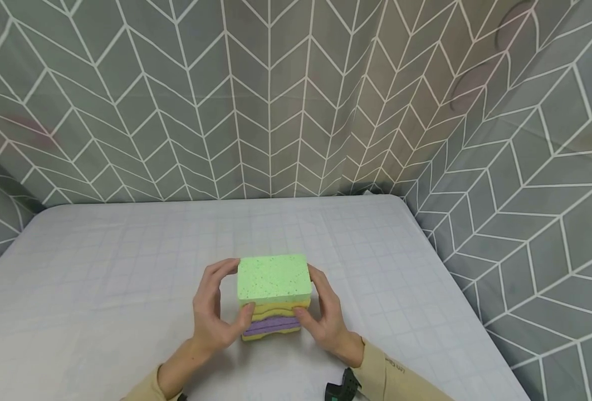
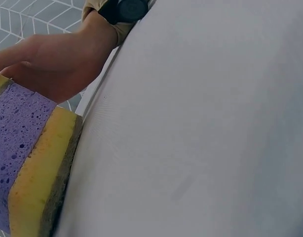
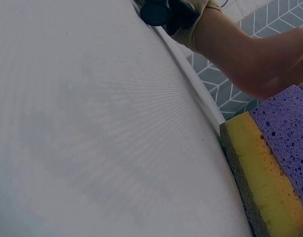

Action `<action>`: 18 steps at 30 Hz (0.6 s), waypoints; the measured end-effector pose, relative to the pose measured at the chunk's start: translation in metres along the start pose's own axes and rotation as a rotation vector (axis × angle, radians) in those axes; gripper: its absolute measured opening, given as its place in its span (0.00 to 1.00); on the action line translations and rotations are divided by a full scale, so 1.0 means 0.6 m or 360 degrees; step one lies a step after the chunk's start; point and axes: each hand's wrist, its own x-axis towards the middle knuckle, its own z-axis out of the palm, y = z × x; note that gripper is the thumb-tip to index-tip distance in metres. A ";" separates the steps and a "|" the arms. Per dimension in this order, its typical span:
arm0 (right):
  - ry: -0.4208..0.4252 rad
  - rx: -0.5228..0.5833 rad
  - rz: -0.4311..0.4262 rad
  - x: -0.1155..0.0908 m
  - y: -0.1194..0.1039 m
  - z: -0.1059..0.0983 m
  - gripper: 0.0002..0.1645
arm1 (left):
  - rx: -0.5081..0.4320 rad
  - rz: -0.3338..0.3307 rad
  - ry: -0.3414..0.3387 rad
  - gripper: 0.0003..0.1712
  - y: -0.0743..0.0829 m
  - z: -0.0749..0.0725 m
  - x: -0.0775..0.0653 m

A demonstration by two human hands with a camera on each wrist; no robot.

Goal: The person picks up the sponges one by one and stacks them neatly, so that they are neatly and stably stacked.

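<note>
A stack of sponges stands on the table near its front middle. On top lies a pale green speckled sponge (image 1: 274,278), over a yellow layer (image 1: 278,309), a purple sponge (image 1: 273,325) and another yellow layer (image 1: 270,335). My left hand (image 1: 215,314) holds the left side of the upper stack, thumb on the front and fingers at the far corner. My right hand (image 1: 328,314) grips the right side likewise, its thumb across the upper yellow layer. Both wrist views show the porous purple sponge (image 2: 23,128) above a yellow sponge (image 3: 262,180) with a dark base against the table.
A white cloth with a faint grid covers the table (image 1: 125,262). Grey curtains (image 1: 245,100) with white zigzag lines hang behind and at the right. A black device (image 1: 343,385) is by the right cuff.
</note>
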 end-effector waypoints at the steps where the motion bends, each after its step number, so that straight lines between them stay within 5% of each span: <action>1: 0.0002 0.0005 0.0002 -0.001 0.000 0.000 0.39 | -0.0001 -0.0001 -0.0003 0.35 -0.001 0.000 -0.002; 18: -0.0026 0.0008 -0.0010 -0.002 0.003 -0.003 0.43 | -0.0113 -0.0017 -0.0062 0.36 -0.019 -0.005 -0.029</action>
